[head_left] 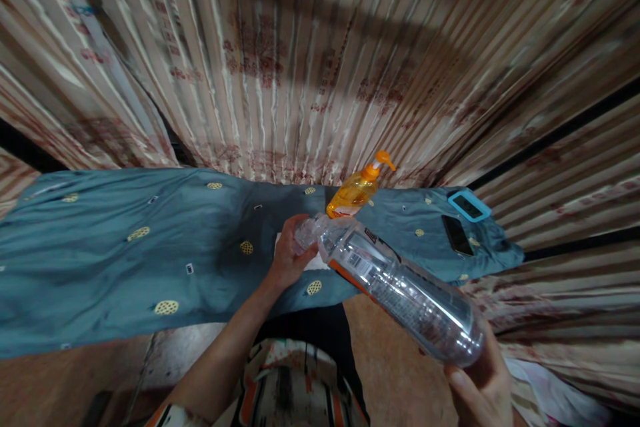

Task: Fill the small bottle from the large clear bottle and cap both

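Head view: clear plastic bottle [400, 287] tilted over desk [100, 260] edge, looks empty, so light, thin-walled, crushable, slick. Right hand [480, 390] cups base; left hand [289, 255] closed round neck. Best hold: stiff neck and base, not mid-wall. Orange pump bottle [356, 191] just behind.

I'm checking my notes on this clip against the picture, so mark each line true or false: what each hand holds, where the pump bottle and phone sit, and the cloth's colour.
1. The right hand holds the clear plastic bottle by its base. True.
2. The left hand is at the bottle's neck end. True.
3. The orange pump bottle lies in the left hand. False: it stands on the cloth beyond the hands.
4. The cloth is plain red. False: it is teal with small yellow motifs.
5. A dark phone lies on the cloth, at the right. True.
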A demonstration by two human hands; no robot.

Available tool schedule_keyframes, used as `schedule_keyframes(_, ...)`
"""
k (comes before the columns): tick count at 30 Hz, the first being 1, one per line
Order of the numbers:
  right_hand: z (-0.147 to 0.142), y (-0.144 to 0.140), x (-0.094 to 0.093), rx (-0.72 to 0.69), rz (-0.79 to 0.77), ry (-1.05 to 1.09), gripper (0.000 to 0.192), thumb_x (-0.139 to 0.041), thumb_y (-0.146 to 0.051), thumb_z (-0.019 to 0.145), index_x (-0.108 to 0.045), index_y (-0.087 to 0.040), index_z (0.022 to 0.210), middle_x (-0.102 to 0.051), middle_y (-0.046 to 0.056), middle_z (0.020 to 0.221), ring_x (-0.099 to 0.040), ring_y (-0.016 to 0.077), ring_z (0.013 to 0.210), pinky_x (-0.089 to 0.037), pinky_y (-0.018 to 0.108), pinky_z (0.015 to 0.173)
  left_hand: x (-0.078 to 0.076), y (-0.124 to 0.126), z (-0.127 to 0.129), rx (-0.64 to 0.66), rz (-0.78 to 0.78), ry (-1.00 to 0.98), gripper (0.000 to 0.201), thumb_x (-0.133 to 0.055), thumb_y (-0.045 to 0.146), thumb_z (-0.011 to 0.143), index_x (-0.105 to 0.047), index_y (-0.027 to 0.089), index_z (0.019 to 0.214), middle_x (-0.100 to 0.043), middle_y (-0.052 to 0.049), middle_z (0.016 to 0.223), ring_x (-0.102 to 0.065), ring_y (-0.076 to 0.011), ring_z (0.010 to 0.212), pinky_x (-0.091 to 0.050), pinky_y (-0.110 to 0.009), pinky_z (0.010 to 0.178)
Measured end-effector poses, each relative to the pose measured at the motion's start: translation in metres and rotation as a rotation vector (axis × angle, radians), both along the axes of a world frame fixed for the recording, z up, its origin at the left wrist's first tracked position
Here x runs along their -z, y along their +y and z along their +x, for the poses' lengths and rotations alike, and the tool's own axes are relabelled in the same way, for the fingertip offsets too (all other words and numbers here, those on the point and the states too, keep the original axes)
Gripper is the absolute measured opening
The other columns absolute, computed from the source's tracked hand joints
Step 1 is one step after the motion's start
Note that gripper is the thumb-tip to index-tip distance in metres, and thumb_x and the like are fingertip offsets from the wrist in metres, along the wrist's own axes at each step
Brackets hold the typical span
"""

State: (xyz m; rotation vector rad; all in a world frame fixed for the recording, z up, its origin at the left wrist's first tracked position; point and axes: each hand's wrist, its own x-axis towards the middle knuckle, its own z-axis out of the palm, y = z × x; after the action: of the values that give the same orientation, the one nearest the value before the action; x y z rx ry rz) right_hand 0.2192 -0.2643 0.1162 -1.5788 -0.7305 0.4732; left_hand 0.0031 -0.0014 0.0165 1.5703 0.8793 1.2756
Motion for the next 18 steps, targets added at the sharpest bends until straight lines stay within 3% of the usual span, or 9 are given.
schedule_keyframes(11,-0.0018,0.0014,-0.003,-0.005,-0.004,0.037,0.089,-0.09,-0.063,0.079,-0.058,-0.026,0.152,-0.06,0.019,0.162,-0.047,0.0507,0.156,-0.055,0.062,0.11,-0.0028,-0.0004,-0.0008,-0.002,0.004,0.004,0.068,-0.08,0.063,0.086,-0.059,0.024,0.138,-0.069,-0.014,0.137,-0.069,-0.0342,0.127,-0.054,-0.052,0.113)
schedule_keyframes(18,0.0013,-0.0008,0.0003,-0.04,0.003,-0.008,0.086,-0.086,-0.062,0.086,-0.056,-0.024,0.157,-0.06,0.018,0.164,-0.051,0.0455,0.155,-0.056,0.054,0.11,-0.0012,-0.0001,0.0,-0.003,-0.008,-0.007,0.069,-0.082,0.062,0.085,-0.06,0.024,0.138,-0.069,-0.013,0.135,-0.069,-0.0334,0.125,-0.055,-0.05,0.111)
